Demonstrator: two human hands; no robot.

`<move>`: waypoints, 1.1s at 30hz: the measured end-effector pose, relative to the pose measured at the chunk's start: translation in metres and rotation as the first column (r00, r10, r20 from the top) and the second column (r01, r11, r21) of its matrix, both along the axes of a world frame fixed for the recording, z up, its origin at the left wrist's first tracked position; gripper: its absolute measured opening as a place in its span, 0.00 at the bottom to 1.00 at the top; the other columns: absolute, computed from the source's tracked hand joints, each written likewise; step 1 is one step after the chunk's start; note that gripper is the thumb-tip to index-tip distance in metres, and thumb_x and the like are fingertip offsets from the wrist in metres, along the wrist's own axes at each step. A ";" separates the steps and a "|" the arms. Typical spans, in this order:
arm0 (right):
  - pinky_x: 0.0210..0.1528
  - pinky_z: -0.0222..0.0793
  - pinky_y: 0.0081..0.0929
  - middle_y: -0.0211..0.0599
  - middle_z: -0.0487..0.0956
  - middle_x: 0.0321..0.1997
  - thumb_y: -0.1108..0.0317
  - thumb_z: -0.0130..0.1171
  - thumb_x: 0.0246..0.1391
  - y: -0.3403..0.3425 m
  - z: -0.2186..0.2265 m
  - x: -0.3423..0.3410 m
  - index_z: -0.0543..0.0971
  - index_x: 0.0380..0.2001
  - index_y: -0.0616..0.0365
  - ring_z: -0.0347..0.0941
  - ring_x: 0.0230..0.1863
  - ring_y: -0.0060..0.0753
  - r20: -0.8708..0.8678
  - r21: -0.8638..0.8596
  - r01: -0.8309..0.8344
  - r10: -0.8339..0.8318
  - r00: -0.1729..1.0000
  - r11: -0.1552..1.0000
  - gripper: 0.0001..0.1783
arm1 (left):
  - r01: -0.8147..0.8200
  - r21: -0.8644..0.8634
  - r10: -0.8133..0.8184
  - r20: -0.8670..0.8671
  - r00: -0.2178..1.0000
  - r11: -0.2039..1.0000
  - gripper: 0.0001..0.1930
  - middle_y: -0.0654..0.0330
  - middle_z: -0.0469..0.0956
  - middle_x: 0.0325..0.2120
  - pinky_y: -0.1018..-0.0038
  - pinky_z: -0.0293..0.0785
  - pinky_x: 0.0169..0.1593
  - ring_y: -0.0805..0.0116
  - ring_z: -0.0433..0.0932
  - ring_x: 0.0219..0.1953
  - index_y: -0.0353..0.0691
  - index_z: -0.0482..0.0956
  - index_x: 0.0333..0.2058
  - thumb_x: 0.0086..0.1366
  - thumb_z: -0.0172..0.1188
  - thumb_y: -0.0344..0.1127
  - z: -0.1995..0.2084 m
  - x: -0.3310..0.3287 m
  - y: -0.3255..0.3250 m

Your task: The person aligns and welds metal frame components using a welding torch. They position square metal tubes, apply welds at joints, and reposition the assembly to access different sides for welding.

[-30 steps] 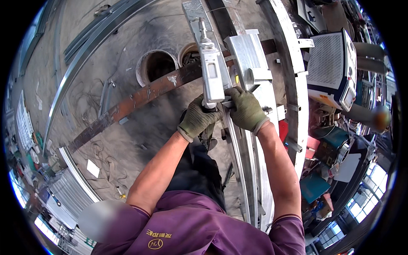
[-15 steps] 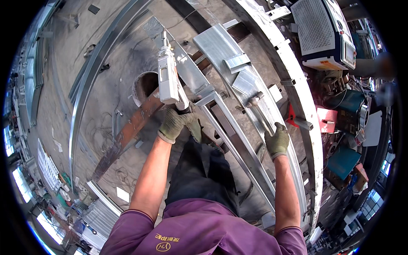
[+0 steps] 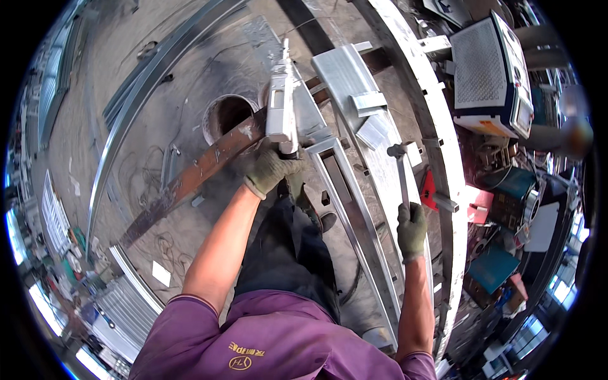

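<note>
My left hand (image 3: 274,173), in a green work glove, is closed round the grip of a white, boxy welding gun (image 3: 278,114) with a narrow metal nozzle at its far end. The gun points away from me, over a flat galvanized plate (image 3: 306,109). On the right, my gloved right hand (image 3: 411,233) is wrapped round the handle of a hammer (image 3: 403,172). The hammer's dark head points away from me, over the wide galvanized beam (image 3: 387,166). Two short metal pieces, a channel offcut (image 3: 368,103) and a flat plate piece (image 3: 375,131), lie on that beam.
A rectangular metal frame (image 3: 354,215) runs between my hands. Left of it are a rusty beam (image 3: 196,171) and a round pipe (image 3: 209,120). A long steel rail (image 3: 453,190) borders the right side, with a white cabinet (image 3: 482,66) and a red box (image 3: 479,204) beyond.
My right hand has closed round the hammer handle, and the hammer has turned to point more straight ahead. The view has shifted; the welding gun stays in my left hand.
</note>
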State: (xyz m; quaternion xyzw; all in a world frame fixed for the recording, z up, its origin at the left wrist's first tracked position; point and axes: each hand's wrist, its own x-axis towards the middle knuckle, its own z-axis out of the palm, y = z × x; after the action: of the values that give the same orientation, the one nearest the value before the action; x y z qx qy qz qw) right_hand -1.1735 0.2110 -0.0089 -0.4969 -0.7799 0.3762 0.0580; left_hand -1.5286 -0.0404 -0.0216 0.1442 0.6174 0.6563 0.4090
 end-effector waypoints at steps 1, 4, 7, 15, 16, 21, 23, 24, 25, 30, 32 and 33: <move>0.38 0.74 0.28 0.36 0.85 0.35 0.56 0.63 0.78 -0.009 0.030 -0.017 0.82 0.53 0.66 0.78 0.35 0.22 -0.042 -0.235 0.073 -0.085 0.995 0.969 0.20 | 0.024 -0.016 -0.025 -0.054 0.998 1.000 0.14 0.59 0.91 0.46 0.75 0.80 0.44 0.76 0.81 0.37 0.33 0.91 0.44 0.57 0.72 0.19 0.004 -0.004 -0.001; 0.37 0.76 0.29 0.39 0.86 0.35 0.55 0.62 0.79 -0.046 0.106 -0.058 0.82 0.57 0.65 0.80 0.34 0.23 -0.148 -0.289 -0.083 0.041 0.988 0.954 0.22 | 0.064 -0.015 -0.064 -0.003 0.998 0.998 0.14 0.58 0.91 0.50 0.75 0.81 0.46 0.77 0.81 0.39 0.34 0.90 0.44 0.59 0.73 0.21 0.009 -0.005 -0.006; 0.45 0.83 0.39 0.48 0.89 0.37 0.56 0.61 0.79 -0.074 0.112 -0.078 0.82 0.59 0.66 0.89 0.40 0.42 -0.188 -0.027 -0.240 0.231 0.955 0.970 0.22 | 0.045 0.053 -0.049 0.079 0.996 0.998 0.15 0.59 0.91 0.52 0.74 0.82 0.49 0.78 0.82 0.41 0.35 0.90 0.46 0.59 0.75 0.22 0.004 -0.005 -0.004; 0.43 0.84 0.43 0.55 0.89 0.42 0.58 0.62 0.77 -0.087 0.110 -0.118 0.85 0.55 0.61 0.91 0.43 0.57 -0.060 0.031 -0.314 0.315 0.947 0.949 0.18 | 0.085 0.040 -0.087 0.044 0.995 0.996 0.28 0.70 0.87 0.38 0.74 0.83 0.47 0.80 0.81 0.38 0.39 0.87 0.60 0.60 0.80 0.25 -0.005 0.003 -0.007; 0.43 0.84 0.43 0.55 0.89 0.42 0.58 0.62 0.77 -0.089 0.111 -0.118 0.84 0.56 0.61 0.91 0.43 0.57 -0.091 0.046 -0.304 0.307 0.947 0.952 0.18 | 0.079 0.073 -0.085 0.097 0.992 0.994 0.28 0.70 0.87 0.37 0.74 0.83 0.47 0.80 0.81 0.37 0.39 0.87 0.61 0.60 0.80 0.26 -0.016 0.005 -0.008; 0.43 0.84 0.43 0.55 0.88 0.41 0.58 0.61 0.78 -0.085 0.087 -0.106 0.84 0.56 0.63 0.91 0.42 0.57 -0.005 0.033 -0.325 0.326 0.945 0.945 0.18 | 0.094 0.096 -0.100 0.053 0.994 0.991 0.28 0.71 0.85 0.34 0.74 0.83 0.44 0.80 0.81 0.36 0.39 0.87 0.61 0.62 0.80 0.28 -0.020 0.001 -0.005; 0.42 0.82 0.40 0.51 0.88 0.39 0.60 0.61 0.78 -0.081 0.082 -0.105 0.84 0.55 0.64 0.88 0.40 0.49 0.105 0.018 -0.326 0.323 0.941 0.945 0.17 | 0.070 0.063 -0.065 -0.080 0.995 0.995 0.26 0.71 0.85 0.33 0.73 0.83 0.41 0.79 0.82 0.34 0.40 0.88 0.60 0.62 0.80 0.28 -0.018 0.002 -0.005; 0.41 0.81 0.37 0.47 0.87 0.37 0.60 0.61 0.79 -0.081 0.082 -0.104 0.85 0.55 0.65 0.86 0.37 0.41 0.068 0.027 -0.306 0.304 0.950 0.951 0.17 | 0.069 0.045 -0.065 -0.083 0.994 0.997 0.25 0.70 0.85 0.33 0.73 0.83 0.41 0.79 0.82 0.34 0.39 0.89 0.59 0.61 0.80 0.28 -0.017 0.001 -0.005; 0.40 0.79 0.35 0.44 0.86 0.34 0.61 0.61 0.79 -0.081 0.082 -0.104 0.85 0.55 0.66 0.83 0.35 0.33 0.030 0.035 -0.286 0.285 0.958 0.958 0.17 | 0.067 0.027 -0.065 -0.087 0.994 0.997 0.25 0.70 0.85 0.32 0.73 0.83 0.41 0.78 0.82 0.34 0.39 0.89 0.58 0.61 0.80 0.29 -0.015 0.000 -0.006; 0.46 0.83 0.39 0.53 0.89 0.40 0.61 0.64 0.77 -0.092 0.098 -0.106 0.85 0.57 0.59 0.91 0.42 0.49 -0.169 0.014 -0.214 0.213 0.962 0.977 0.16 | 0.046 0.005 -0.046 0.045 0.998 0.999 0.19 0.68 0.85 0.32 0.71 0.83 0.42 0.77 0.82 0.35 0.38 0.89 0.49 0.59 0.81 0.29 -0.022 0.010 -0.014; 0.46 0.83 0.39 0.53 0.89 0.40 0.60 0.65 0.76 -0.090 0.093 -0.112 0.85 0.57 0.59 0.91 0.42 0.48 -0.140 0.038 -0.253 0.256 0.957 0.967 0.16 | 0.037 0.015 -0.035 -0.078 0.996 0.999 0.18 0.67 0.85 0.32 0.70 0.83 0.43 0.77 0.82 0.35 0.38 0.89 0.48 0.59 0.80 0.29 -0.022 0.009 -0.010; 0.44 0.83 0.39 0.51 0.89 0.39 0.59 0.67 0.75 -0.088 0.086 -0.116 0.85 0.56 0.59 0.91 0.41 0.47 0.011 0.061 -0.284 0.284 0.959 0.957 0.16 | 0.034 0.023 -0.031 -0.138 0.990 0.999 0.18 0.67 0.86 0.32 0.70 0.83 0.43 0.76 0.83 0.35 0.38 0.89 0.48 0.59 0.80 0.29 -0.022 0.009 -0.008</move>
State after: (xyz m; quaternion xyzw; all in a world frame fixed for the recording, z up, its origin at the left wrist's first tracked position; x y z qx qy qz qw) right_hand -1.2892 0.1235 0.0767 -0.3780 -0.8546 0.3557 0.0178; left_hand -1.5197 -0.0481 -0.0436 0.2045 0.6334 0.6458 0.3741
